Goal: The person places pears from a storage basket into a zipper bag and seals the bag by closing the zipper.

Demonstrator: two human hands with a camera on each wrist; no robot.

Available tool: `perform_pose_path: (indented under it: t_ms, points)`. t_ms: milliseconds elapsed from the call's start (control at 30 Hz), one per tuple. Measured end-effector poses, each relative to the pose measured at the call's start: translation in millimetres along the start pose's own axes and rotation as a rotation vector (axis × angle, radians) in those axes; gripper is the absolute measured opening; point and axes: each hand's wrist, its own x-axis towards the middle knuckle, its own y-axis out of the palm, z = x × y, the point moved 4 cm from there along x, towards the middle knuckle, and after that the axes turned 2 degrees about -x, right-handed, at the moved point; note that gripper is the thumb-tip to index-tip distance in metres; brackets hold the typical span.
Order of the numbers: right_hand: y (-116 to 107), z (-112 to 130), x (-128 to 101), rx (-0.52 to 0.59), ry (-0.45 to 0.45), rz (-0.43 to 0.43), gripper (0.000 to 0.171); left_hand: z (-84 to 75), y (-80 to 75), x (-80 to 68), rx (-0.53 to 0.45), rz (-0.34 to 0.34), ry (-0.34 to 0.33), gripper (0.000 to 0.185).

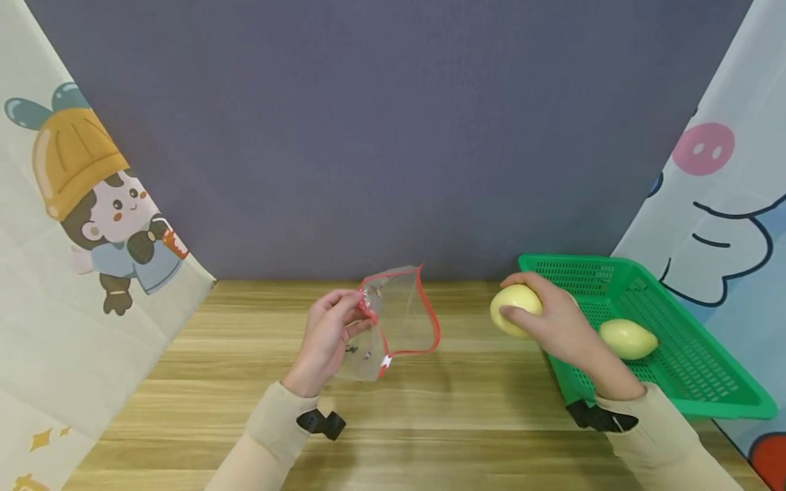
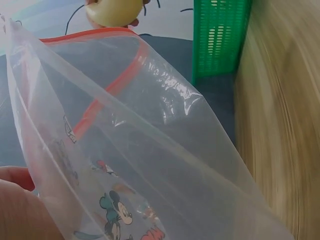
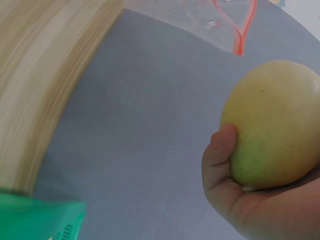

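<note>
My left hand (image 1: 334, 327) pinches the rim of a clear zip bag (image 1: 399, 320) with a red seal strip, held up above the wooden table (image 1: 430, 423) with its mouth gaping toward the right. The left wrist view shows the bag (image 2: 150, 150) close up, with cartoon prints low on it. My right hand (image 1: 552, 320) grips a pale yellow fruit (image 1: 516, 307) in the air, just left of the green basket (image 1: 706, 389) and right of the bag. In the right wrist view the fruit (image 3: 275, 125) fills my palm, thumb (image 3: 220, 160) curled on it. A second yellow fruit (image 1: 628, 339) lies in the basket.
The green plastic basket sits at the table's right edge. A grey backdrop (image 1: 393, 136) stands behind the table, with cartoon-printed cloth panels on the left (image 1: 80, 239) and right (image 1: 724, 204). Bare wood lies between and in front of my hands.
</note>
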Motion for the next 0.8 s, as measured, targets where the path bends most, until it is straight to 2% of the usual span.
perform_pose_path:
  t_ms: [300, 533, 800]
  points:
    - [12, 13, 8, 0.086, -0.051, -0.001, 0.035, 1.3, 1.9, -0.1, -0.004, -0.001, -0.001, 0.005]
    - [21, 19, 11, 0.119, -0.075, -0.012, 0.038, 0.3, 2.4, -0.9, -0.002, -0.001, 0.000, 0.013]
    - [28, 29, 12, 0.168, -0.125, -0.031, 0.039, 0.1, 2.6, -2.0, -0.002, -0.013, -0.009, 0.009]
